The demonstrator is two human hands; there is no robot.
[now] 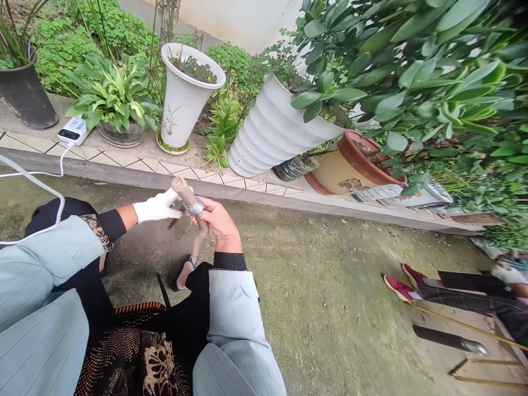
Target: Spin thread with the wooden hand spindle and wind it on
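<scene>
My right hand [220,223], bare, grips a crooked, light-brown wooden stick [186,193] just below a band of silver wire [195,207] wound round it. The stick's pale end points up and away from me, and its lower part runs down toward my foot, where another metal-looking band [193,260] shows. My left hand [157,208], in a white glove, has its fingers curled against the stick's upper part, beside the wire. Its fingertips are partly hidden behind the stick. Beneath the glove a small reddish-brown piece [173,223] shows, too unclear to name.
A tiled ledge [103,158] ahead holds a tall white pot [185,104], a ribbed white planter [272,132] and a tan pot [344,165]. A white device [74,131] trails a cable [61,203] by my left arm. Another person's legs [462,291] are at far right.
</scene>
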